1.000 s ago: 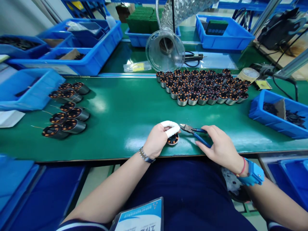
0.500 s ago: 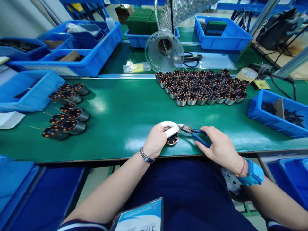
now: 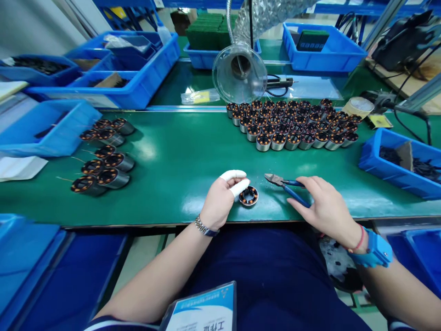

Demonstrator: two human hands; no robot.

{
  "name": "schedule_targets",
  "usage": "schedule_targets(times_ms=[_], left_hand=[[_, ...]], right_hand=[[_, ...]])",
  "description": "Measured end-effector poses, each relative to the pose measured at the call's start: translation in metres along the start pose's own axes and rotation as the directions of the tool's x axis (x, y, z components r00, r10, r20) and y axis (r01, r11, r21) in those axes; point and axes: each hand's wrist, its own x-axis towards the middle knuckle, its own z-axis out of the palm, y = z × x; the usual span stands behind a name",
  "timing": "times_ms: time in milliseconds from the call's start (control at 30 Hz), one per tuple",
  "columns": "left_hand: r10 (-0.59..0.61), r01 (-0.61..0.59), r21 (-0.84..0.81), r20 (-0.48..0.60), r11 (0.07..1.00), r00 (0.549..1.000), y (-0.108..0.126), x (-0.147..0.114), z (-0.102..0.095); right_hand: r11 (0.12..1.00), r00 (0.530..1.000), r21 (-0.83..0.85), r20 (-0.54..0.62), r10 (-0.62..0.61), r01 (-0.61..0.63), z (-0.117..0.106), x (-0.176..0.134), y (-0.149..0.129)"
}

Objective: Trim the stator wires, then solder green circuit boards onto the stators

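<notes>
A motor stator (image 3: 254,202), ring-shaped with copper windings inside, stands on the green bench close to the front edge. Just left of it is my left hand (image 3: 218,197), thumb and forefinger in white finger covers. Those two fingers are curved with a gap between them, and the thumb tip lies right by the stator's rim; I cannot tell if it touches. My right hand (image 3: 322,202) grips blue-handled cutting pliers (image 3: 275,179). Their handles are spread, and the jaws point left, a short way right of the stator.
Rows of wound stators (image 3: 292,140) stand behind the pliers, with a smaller group (image 3: 115,178) lying tilted on the left. A clear extraction hood (image 3: 239,76) hangs over the back. Blue bins hold dark parts at left (image 3: 138,87) and right (image 3: 389,172).
My left hand has drawn back left from the stator, uncovering its ring. My right hand has moved the pliers to the right, away from the left fingers.
</notes>
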Motion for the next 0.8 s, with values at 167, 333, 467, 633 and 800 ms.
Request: schedule_targets(times_ms=[167, 333, 467, 633, 800], left_hand=[[0.039, -0.040, 0.031, 0.023, 0.999, 0.999, 0.000, 0.004, -0.001], [0.065, -0.070, 0.082, 0.066, 0.994, 0.996, -0.001, 0.002, 0.000], [0.070, -0.076, 0.075, 0.082, 0.994, 0.994, -0.003, 0.002, -0.001], [0.066, -0.071, 0.066, 0.075, 0.995, 0.995, -0.004, 0.004, -0.002], [0.061, -0.065, 0.055, 0.056, 0.996, 0.997, -0.004, 0.003, -0.002]], right_hand=[[0.997, 0.995, 0.021, -0.069, -0.077, 0.078, 0.001, 0.006, -0.017], [0.996, 0.992, -0.033, -0.089, -0.091, 0.088, 0.002, 0.012, -0.027], [0.995, 0.994, -0.046, -0.073, -0.087, 0.084, 0.002, 0.013, -0.029], [0.996, 0.994, -0.030, -0.062, -0.088, 0.087, 0.001, 0.013, -0.030], [0.996, 0.994, -0.022, -0.057, -0.089, 0.088, 0.000, 0.013, -0.029]])
